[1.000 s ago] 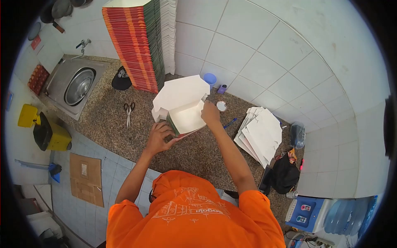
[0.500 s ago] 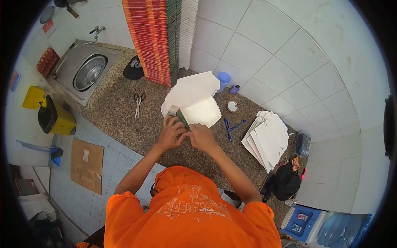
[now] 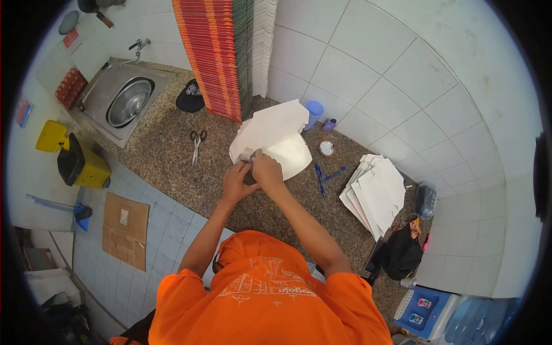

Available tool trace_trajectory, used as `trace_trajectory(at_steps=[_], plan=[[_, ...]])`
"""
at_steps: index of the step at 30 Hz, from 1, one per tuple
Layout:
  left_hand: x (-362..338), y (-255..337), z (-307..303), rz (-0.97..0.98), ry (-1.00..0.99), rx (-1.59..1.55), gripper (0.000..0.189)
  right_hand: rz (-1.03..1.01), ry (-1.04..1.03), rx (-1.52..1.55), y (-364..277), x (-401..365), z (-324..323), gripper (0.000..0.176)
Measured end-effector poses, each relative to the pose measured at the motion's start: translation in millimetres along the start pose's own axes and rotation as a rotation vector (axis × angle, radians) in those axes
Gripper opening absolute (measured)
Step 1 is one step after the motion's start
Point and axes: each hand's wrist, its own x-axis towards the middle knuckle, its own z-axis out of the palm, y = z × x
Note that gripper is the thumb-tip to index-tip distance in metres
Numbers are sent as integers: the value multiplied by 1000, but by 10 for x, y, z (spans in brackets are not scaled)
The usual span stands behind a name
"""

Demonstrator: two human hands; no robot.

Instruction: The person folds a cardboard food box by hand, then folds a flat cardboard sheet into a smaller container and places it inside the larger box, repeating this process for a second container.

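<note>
At the near corner of an open white box [image 3: 284, 156] on the granite counter, my left hand [image 3: 237, 183] and my right hand [image 3: 267, 169] are close together with curled fingers. Both close round a small folded piece [image 3: 247, 154], pale on top and dark lower down, mostly covered by the fingers. A flat white sheet [image 3: 267, 127] lies behind the box, partly over it. Scissors [image 3: 197, 147] with dark handles rest to the left. Two blue pens [image 3: 320, 179] lie to the right of the box.
Tall red and green cardboard stack [image 3: 213, 63] behind; black cap [image 3: 190, 96] beside it. Blue cup [image 3: 313, 114], purple bottle [image 3: 329, 124] and tape roll [image 3: 326, 148] stand near the wall. White folded sheets [image 3: 376, 192] and a black bag [image 3: 402, 253] lie right; sink [image 3: 131, 102] far left.
My right hand has moved up and left over the folded piece, beside my left hand. The green part seen earlier between the hands is now mostly covered. The view has shifted slightly.
</note>
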Motion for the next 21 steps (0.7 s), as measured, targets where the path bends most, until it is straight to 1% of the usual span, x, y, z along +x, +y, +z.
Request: trace_trajectory(at_steps=[1, 3, 6, 9, 10, 12, 16, 18, 19, 21], plan=[[64, 66, -63, -2, 4, 5, 69, -6, 0, 2, -18, 10, -17, 27], [117, 190, -138, -131, -46, 134, 77, -6, 1, 21, 4, -40, -30, 18], [114, 209, -51, -166, -33, 141, 81, -65, -9, -19, 45, -46, 23, 21], [118, 234, -33, -205, -41, 90, 80, -55, 20, -42, 31, -32, 123, 22], [118, 193, 12, -203, -46, 87, 80, -49, 20, -43, 25, -45, 134, 22], [139, 125, 63, -172, -32, -104, 82, -54, 34, -11, 21, -87, 172, 27], [96, 180, 43, -119, -4, -100, 83, -37, 38, 19, 17, -110, 215, 31], [86, 234, 36, -138, 8, -110, 83, 50, 5, 116, 47, -79, 141, 32], [82, 257, 16, -132, 9, -110, 83, 50, 11, 116, 93, -55, 56, 32], [62, 302, 5, -225, -70, -204, 77, 39, 318, 62, 326, -10, -183, 34]])
